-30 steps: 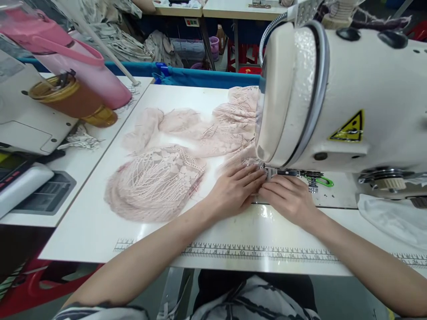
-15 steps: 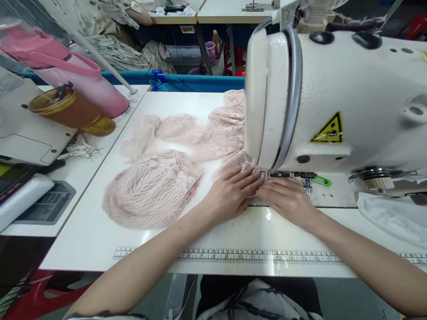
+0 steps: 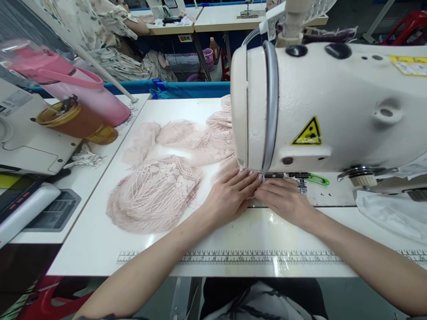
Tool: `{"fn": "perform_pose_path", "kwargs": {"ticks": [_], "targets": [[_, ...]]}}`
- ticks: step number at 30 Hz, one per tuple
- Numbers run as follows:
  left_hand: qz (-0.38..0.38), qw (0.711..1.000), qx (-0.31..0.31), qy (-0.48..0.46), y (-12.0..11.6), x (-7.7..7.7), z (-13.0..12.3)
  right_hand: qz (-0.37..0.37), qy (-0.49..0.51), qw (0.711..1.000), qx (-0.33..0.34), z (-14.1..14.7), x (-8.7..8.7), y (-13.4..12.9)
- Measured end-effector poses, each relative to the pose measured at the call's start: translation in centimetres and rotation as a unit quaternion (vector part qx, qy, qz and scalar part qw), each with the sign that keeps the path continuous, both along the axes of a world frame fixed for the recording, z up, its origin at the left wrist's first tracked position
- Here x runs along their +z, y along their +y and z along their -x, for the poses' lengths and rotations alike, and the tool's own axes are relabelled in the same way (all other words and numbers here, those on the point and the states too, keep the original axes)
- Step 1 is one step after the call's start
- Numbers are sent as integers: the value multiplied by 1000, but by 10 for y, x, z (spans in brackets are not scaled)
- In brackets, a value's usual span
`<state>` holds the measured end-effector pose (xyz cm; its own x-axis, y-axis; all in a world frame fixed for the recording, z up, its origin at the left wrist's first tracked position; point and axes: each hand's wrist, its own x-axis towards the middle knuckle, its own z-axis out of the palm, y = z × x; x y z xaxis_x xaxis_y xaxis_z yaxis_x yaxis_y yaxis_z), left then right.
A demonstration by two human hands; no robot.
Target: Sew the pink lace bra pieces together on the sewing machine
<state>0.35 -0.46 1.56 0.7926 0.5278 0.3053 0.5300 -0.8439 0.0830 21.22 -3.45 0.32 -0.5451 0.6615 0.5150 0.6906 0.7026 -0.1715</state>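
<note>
Pale pink lace fabric [image 3: 155, 193] lies in loose folds on the white sewing table, and part of it runs under the head of a sewing machine [image 3: 336, 106]. My left hand [image 3: 230, 193] rests flat on the lace just left of the needle area, fingers stretched out. Close beside it, my right hand [image 3: 285, 198] has its fingers pressed together at the fabric's near edge; its thumb is hidden. Both sets of fingertips almost meet in front of the machine's foot. The needle and most of the lace between the hands are hidden.
A printed ruler [image 3: 233, 258] runs along the front edge. A green clip-like piece [image 3: 318, 179] lies by the machine bed, with white cloth [image 3: 390, 213] to the right. At left stand a pink bottle [image 3: 90, 93] and an amber cup [image 3: 76, 122]. Another person's arm [image 3: 138, 27] shows behind.
The view has shifted slightly, so the machine head appears farther left and lower. Both hands keep nearly the same place on the lace, with little visible movement of the fabric.
</note>
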Motion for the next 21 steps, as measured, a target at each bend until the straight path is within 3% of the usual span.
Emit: {"fn": "perform_pose_path", "kwargs": {"ticks": [9,21], "targets": [[-13,1000,15,-16,-3,1,-5,44,-23,999,-1,-5,-1,0],[-21,999,35,-17,-7,0,-10,-67,-57,993,-76,-7,6,-3]]}}
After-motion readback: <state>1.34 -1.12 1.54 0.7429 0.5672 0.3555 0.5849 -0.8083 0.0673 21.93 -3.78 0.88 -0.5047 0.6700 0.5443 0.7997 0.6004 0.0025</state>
